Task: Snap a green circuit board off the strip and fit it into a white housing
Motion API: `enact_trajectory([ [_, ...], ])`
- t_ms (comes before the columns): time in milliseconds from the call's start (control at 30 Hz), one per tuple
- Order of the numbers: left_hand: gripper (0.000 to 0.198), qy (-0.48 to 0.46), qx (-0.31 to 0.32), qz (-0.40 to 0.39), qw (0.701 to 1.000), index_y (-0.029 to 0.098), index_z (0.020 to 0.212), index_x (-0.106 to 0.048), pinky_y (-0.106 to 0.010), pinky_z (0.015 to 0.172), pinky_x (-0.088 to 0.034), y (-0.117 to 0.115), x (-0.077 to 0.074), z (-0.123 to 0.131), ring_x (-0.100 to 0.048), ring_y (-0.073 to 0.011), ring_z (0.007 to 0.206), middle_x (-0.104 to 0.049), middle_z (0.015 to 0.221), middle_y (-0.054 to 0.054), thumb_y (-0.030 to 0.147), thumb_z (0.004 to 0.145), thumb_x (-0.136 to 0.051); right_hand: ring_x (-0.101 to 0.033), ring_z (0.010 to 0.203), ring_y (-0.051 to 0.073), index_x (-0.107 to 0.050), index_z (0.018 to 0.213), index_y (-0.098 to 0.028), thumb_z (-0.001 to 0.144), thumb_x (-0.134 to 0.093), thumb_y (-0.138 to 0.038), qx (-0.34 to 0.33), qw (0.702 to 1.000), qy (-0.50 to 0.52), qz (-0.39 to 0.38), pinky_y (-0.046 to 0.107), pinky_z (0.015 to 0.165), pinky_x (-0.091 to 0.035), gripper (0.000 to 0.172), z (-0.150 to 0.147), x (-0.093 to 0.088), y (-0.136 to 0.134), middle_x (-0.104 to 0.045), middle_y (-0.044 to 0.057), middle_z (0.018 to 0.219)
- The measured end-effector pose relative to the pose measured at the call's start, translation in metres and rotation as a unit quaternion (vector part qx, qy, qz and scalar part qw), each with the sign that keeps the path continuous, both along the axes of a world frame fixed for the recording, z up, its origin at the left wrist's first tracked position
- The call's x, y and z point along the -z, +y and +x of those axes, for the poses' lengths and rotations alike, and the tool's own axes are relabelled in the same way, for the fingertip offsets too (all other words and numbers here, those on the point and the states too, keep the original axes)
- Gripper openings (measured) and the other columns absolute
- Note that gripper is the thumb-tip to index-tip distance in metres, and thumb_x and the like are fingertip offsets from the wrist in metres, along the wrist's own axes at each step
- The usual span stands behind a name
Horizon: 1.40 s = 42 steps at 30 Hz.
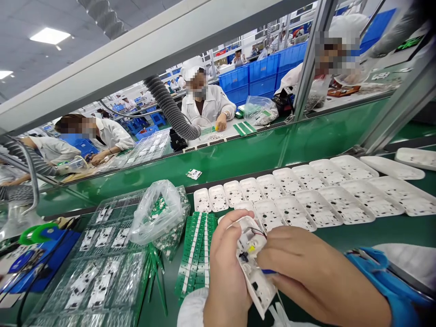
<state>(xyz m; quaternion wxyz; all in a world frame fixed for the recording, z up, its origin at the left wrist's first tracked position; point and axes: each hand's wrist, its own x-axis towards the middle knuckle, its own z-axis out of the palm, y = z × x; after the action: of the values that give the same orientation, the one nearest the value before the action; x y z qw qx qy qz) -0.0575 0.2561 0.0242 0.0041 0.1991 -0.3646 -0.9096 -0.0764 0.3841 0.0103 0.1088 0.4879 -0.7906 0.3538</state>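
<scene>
A long factory floor runs away to the far side, where blue crates (248, 77) stack up behind a second green bench and a co-worker (204, 102) in a white coat sits beside a ribbed black hose (170, 109). The near bench (340, 245) has a smooth green surface. White plastic housings (289, 195) lie across it in close rows toward the right, matte and moulded, each pierced by small dark openings. To the left lie clear blister trays (98, 277) of boards and a crumpled clear bag (158, 213) of green boards. A stack of green board strips (195, 254) with white edges sits just beside the hands.

The work in hand centres on one housing (260, 293), held above the bench between both hands, with its inner face showing. Thin red and black wires (256, 232) and a small yellow part (251, 248) sit inside it. The left hand (226, 268) is closed around the housing's edge. The right hand (316, 272) curls its fingers over the inner face, and a small blue-tipped object (268, 271) shows beneath them; whether they grip it, I cannot tell. The fine, exposed wires call for a steady hold and careful fingers.
</scene>
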Motion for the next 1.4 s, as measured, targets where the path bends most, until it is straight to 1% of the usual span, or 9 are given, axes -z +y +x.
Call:
enact_trajectory([
  [133, 0.017, -0.014, -0.009, -0.02, 1.0, 0.014, 0.077, -0.068, -0.022, 0.065, -0.046, 0.002, -0.002, 0.001, -0.064, -0.0157, 0.076, -0.07, 0.084, -0.005, 0.017, 0.07, -0.053, -0.042, 0.065, 0.013, -0.054, 0.078, -0.017, 0.083, -0.037, -0.006, 0.033, 0.994, 0.108, 0.004, 0.026, 0.061, -0.031, 0.021, -0.002, -0.002, 0.001, -0.057, 0.001, 0.075],
  [233, 0.017, -0.012, -0.003, -0.024, 1.0, 0.015, 0.078, -0.067, -0.022, 0.067, -0.046, 0.003, -0.003, 0.001, -0.064, -0.0147, 0.077, -0.07, 0.084, -0.004, 0.017, 0.071, -0.052, -0.041, 0.062, 0.012, -0.055, 0.076, -0.017, 0.085, -0.036, -0.005, 0.041, 0.988, 0.146, 0.007, 0.025, 0.059, -0.03, 0.025, -0.004, -0.006, 0.002, -0.057, 0.0, 0.07],
  [433, 0.014, 0.0, 0.002, -0.009, 1.0, 0.015, 0.075, -0.066, -0.021, 0.067, -0.047, 0.004, -0.005, 0.001, -0.064, -0.0131, 0.075, -0.07, 0.081, -0.003, 0.017, 0.072, -0.053, -0.05, 0.07, 0.013, -0.059, 0.094, -0.017, 0.086, -0.04, -0.007, -0.005, 0.996, 0.091, 0.001, 0.027, 0.065, -0.036, 0.023, -0.008, -0.001, 0.008, -0.062, 0.002, 0.079],
  [600, 0.015, -0.013, -0.005, -0.011, 1.0, 0.014, 0.075, -0.066, -0.023, 0.067, -0.047, 0.004, -0.008, 0.001, -0.063, -0.0147, 0.074, -0.07, 0.082, -0.003, 0.018, 0.07, -0.053, -0.047, 0.067, 0.012, -0.057, 0.078, -0.016, 0.084, -0.042, -0.007, -0.022, 1.0, -0.002, -0.006, 0.025, 0.059, -0.035, 0.018, -0.011, 0.0, 0.011, -0.056, 0.002, 0.071],
  [800, 0.017, -0.028, 0.009, 0.013, 0.999, 0.014, 0.077, -0.066, -0.022, 0.065, -0.045, 0.006, -0.008, 0.001, -0.062, -0.0127, 0.066, -0.07, 0.082, -0.004, 0.02, 0.07, -0.052, -0.045, 0.067, 0.012, -0.053, 0.069, -0.015, 0.084, -0.04, -0.005, -0.048, 0.998, -0.023, 0.029, 0.025, 0.059, -0.035, 0.021, -0.016, -0.003, 0.012, -0.055, 0.003, 0.07],
  [967, 0.018, -0.042, -0.006, -0.002, 0.999, 0.015, 0.081, -0.065, -0.025, 0.066, -0.045, 0.005, -0.007, 0.0, -0.062, -0.0159, 0.072, -0.068, 0.085, -0.006, 0.022, 0.07, -0.054, -0.047, 0.068, 0.013, -0.057, 0.071, -0.014, 0.085, -0.038, -0.005, -0.02, 0.999, 0.033, 0.03, 0.027, 0.06, -0.036, 0.026, -0.016, 0.001, 0.007, -0.056, 0.004, 0.071],
  [1100, 0.019, -0.035, -0.025, 0.004, 0.999, 0.014, 0.083, -0.065, -0.023, 0.064, -0.044, 0.0, -0.003, -0.001, -0.062, -0.0151, 0.076, -0.068, 0.087, -0.005, 0.025, 0.069, -0.058, -0.046, 0.073, 0.015, -0.058, 0.083, -0.015, 0.086, -0.041, -0.008, -0.005, 0.994, 0.106, 0.006, 0.03, 0.064, -0.036, 0.019, -0.016, 0.007, 0.006, -0.061, 0.005, 0.09],
  [1267, 0.022, -0.015, -0.022, 0.008, 1.0, 0.015, 0.083, -0.065, -0.026, 0.065, -0.045, -0.005, 0.001, 0.001, -0.061, -0.0177, 0.075, -0.067, 0.087, -0.006, 0.029, 0.066, -0.062, -0.044, 0.079, 0.018, -0.057, 0.096, -0.02, 0.084, -0.043, -0.012, 0.019, 0.997, 0.074, 0.013, 0.032, 0.067, -0.034, 0.02, -0.009, 0.013, 0.015, -0.053, 0.008, 0.098],
  [1400, 0.02, -0.047, -0.024, 0.033, 0.998, 0.014, 0.083, -0.065, -0.024, 0.064, -0.044, -0.005, -0.006, 0.003, -0.061, -0.0175, 0.076, -0.068, 0.089, -0.008, 0.026, 0.069, -0.058, -0.044, 0.08, 0.019, -0.058, 0.098, -0.02, 0.083, -0.043, -0.012, 0.045, 0.995, 0.088, 0.002, 0.034, 0.069, -0.035, 0.022, -0.002, 0.013, 0.017, -0.053, 0.008, 0.102],
])
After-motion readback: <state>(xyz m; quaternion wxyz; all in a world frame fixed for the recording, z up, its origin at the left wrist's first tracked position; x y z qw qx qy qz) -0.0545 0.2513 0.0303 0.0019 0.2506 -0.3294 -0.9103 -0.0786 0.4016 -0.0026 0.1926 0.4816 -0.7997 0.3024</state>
